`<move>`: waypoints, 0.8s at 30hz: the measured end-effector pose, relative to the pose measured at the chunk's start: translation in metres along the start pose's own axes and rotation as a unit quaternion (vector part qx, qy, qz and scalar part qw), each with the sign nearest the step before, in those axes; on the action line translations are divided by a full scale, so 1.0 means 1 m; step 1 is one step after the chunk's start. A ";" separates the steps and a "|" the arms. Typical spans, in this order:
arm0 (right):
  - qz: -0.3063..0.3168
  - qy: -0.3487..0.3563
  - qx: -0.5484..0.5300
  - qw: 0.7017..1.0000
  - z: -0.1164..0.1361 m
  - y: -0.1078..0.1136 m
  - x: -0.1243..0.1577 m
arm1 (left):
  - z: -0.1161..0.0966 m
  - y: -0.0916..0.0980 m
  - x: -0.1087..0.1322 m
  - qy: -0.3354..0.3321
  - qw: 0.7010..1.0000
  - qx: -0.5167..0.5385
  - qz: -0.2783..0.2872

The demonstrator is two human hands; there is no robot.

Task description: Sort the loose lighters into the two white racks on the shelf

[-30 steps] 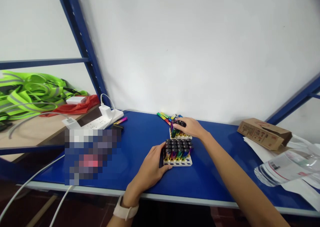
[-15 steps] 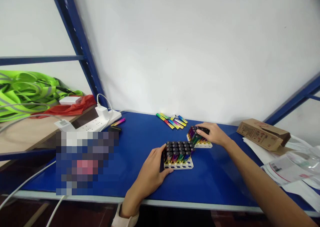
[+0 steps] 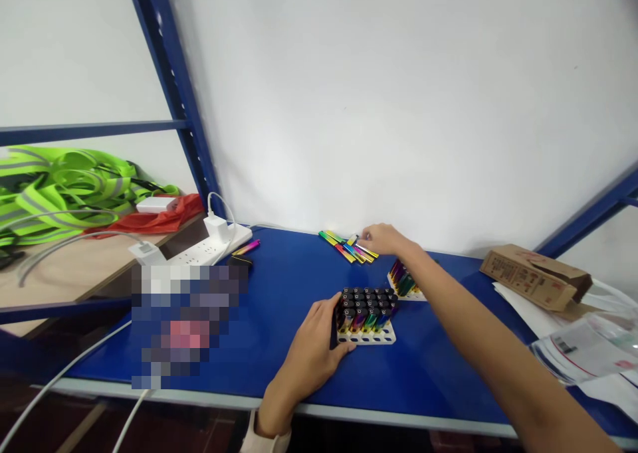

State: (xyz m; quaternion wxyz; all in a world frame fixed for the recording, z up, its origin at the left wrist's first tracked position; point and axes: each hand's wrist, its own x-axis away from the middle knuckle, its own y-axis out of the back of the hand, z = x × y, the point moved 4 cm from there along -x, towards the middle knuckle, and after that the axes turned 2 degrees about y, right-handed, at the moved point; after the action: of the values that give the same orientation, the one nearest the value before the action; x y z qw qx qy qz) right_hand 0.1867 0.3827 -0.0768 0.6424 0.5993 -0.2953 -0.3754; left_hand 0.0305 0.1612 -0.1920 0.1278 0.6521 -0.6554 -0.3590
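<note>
A white tray packed with several upright rainbow-coloured lighters with black tops stands on the blue shelf. My left hand grips the tray's left side, thumb at its front edge. My right hand reaches to the back, its fingers bent down and pinched on a small pile of loose lighters lying by the wall. A second white tray of lighters sits behind and to the right of the first, partly hidden by my right forearm.
A white power strip with plugs and cables lies at the shelf's back left, with one loose lighter beside it. A blurred patch covers the left front. A cardboard box and plastic-wrapped papers lie on the right. Green vests sit on a wooden table to the left.
My right hand pushed the second tray from behind the first one out to the right, let go of it and moved back to the loose lighters. My left hand stayed on the front tray.
</note>
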 end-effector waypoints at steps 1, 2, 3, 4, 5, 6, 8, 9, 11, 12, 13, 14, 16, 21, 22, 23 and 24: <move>0.022 -0.007 0.006 1.000 0.008 -0.009 -0.012 | 0.000 0.000 0.000 0.000 1.000 0.001 0.000; 0.037 -0.014 0.010 0.999 0.014 -0.017 -0.022 | 0.000 0.000 0.000 -0.001 1.000 0.002 0.000; 0.045 -0.021 0.014 0.999 0.018 -0.025 -0.030 | 0.000 -0.001 0.000 -0.002 1.000 0.003 -0.001; 0.041 -0.027 0.017 0.999 0.021 -0.031 -0.036 | 0.000 -0.001 0.000 -0.003 1.000 0.003 -0.002; 0.029 -0.027 0.018 0.999 0.024 -0.036 -0.042 | 0.000 0.000 0.000 -0.003 1.000 0.002 -0.002; 0.012 -0.023 0.017 1.000 0.026 -0.039 -0.046 | -0.001 0.000 0.000 -0.003 1.000 0.002 -0.002; -0.013 0.003 0.010 1.000 0.030 -0.044 -0.054 | -0.001 0.000 0.000 0.002 1.000 0.001 0.002; -0.015 0.025 0.005 1.000 0.032 -0.047 -0.057 | -0.002 0.000 0.001 0.007 1.000 0.001 0.004; 0.002 0.076 -0.007 0.997 0.034 -0.053 -0.062 | -0.002 0.001 0.001 0.015 1.000 0.004 0.006; 0.015 0.101 -0.013 0.995 0.035 -0.057 -0.063 | -0.002 0.001 0.001 0.017 1.000 0.007 0.006; 0.027 0.123 -0.019 0.992 0.035 -0.061 -0.063 | -0.002 0.001 0.002 0.017 1.000 0.009 0.005; 0.037 0.141 -0.025 0.989 0.035 -0.065 -0.063 | -0.002 0.001 0.002 0.016 1.000 0.011 0.004; 0.050 0.167 -0.037 0.984 0.034 -0.073 -0.060 | -0.003 0.001 0.001 0.010 1.000 0.014 0.000; 0.057 0.195 -0.073 0.976 0.037 -0.080 -0.035 | -0.004 0.002 0.001 -0.001 1.000 0.013 -0.004; 0.058 0.200 -0.082 0.975 0.040 -0.079 -0.027 | -0.005 0.003 0.001 0.000 1.000 0.011 -0.004; 0.060 0.205 -0.091 0.973 0.043 -0.077 -0.019 | -0.005 0.003 0.001 0.002 1.000 0.010 -0.003; 0.062 0.209 -0.100 0.971 0.046 -0.074 -0.011 | -0.005 0.003 0.001 0.005 1.000 0.008 -0.002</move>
State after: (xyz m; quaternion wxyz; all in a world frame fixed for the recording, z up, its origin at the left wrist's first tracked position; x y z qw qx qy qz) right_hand 0.1331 0.3666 -0.1450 0.7685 0.5779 -0.1519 -0.2288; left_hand 0.0309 0.1589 -0.1870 0.1255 0.6561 -0.6563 -0.3507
